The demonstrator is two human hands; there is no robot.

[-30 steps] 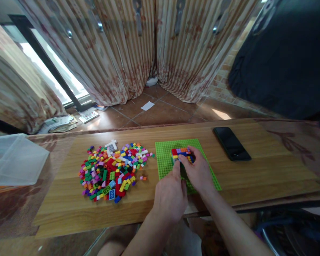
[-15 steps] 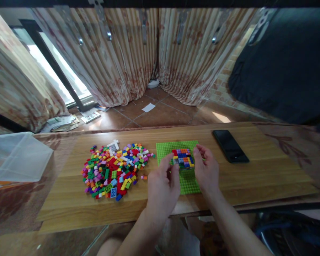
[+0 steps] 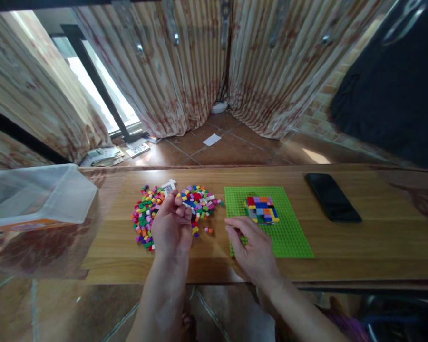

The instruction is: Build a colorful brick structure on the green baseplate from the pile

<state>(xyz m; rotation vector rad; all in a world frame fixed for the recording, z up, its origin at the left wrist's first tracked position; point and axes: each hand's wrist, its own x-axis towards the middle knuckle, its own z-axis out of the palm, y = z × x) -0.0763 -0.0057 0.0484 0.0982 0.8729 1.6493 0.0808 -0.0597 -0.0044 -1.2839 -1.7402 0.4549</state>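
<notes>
Baseplate (image 3: 288,240), right hand (image 3: 256,251) at left edge; tabletop (image 3: 305,206) strip separates phone (image 3: 332,197).

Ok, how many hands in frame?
2. Left hand at the brick pile; right hand at the left side of the green baseplate, near the brick build. No others visible.

Beyond the wood-grain table (image 3: 207,271) we see long striped curtains (image 3: 185,80) with reddish floral patches, meeting in a corner. To our left, bright daylight fills a dark-framed window (image 3: 87,90), with papers (image 3: 102,156) heaped on the brown tiled floor (image 3: 235,149) near it. We notice one white sheet (image 3: 211,139) and a sunlit patch (image 3: 316,156) there too. Rightward, a brick-patterned wall (image 3: 316,110) shows beside dark fabric (image 3: 395,95).
</notes>
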